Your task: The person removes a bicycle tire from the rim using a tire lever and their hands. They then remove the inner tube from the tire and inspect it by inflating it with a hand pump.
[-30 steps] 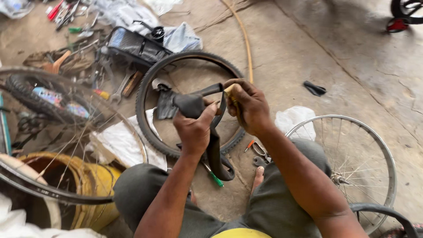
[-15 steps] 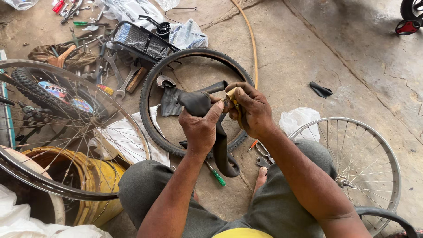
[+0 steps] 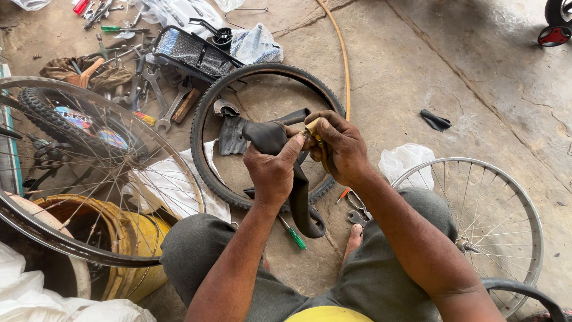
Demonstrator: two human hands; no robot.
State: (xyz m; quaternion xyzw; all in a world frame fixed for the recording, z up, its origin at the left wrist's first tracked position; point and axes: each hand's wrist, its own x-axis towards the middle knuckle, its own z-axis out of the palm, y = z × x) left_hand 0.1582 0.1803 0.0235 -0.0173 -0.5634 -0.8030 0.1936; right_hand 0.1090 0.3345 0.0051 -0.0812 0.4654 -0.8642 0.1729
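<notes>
A black rubber inner tube (image 3: 271, 138) is held up above a concrete floor (image 3: 417, 77), folded over the person's left hand (image 3: 273, 170), its loose end hanging down in a loop between the knees. The left hand's fingers are curled shut around the fold, thumb pressed against the rubber. The right hand (image 3: 339, 146) meets it from the other side, fingers bunched together and pinched on a small tan, block-shaped piece (image 3: 313, 127) that touches the tube; what the piece is cannot be made out.

Directly beneath the hands lies a bare black bicycle tyre (image 3: 205, 113), flat on the floor, with a dark rubber scrap (image 3: 231, 136) inside its ring. A green-handled screwdriver (image 3: 293, 235) rests just beside the hanging tube, and a pair of pliers with an orange-handled tool (image 3: 353, 203) sits near the person's bare foot (image 3: 354, 238). The person squats in grey trousers (image 3: 381, 280).

To the person's right, a spoked wheel rim (image 3: 530, 209) lies flat, a crumpled white plastic bag (image 3: 405, 161) at its edge. To the left, a larger spoked wheel (image 3: 36, 235) tilts over a yellow bucket (image 3: 140, 238), with white cloth (image 3: 173, 185) spread below it. Farther off, spanners (image 3: 158, 95), a black wire carrier basket (image 3: 190, 50) and an orange hose (image 3: 344, 65) are scattered across the floor, and a small black rubber patch (image 3: 435, 121) lies well apart.
</notes>
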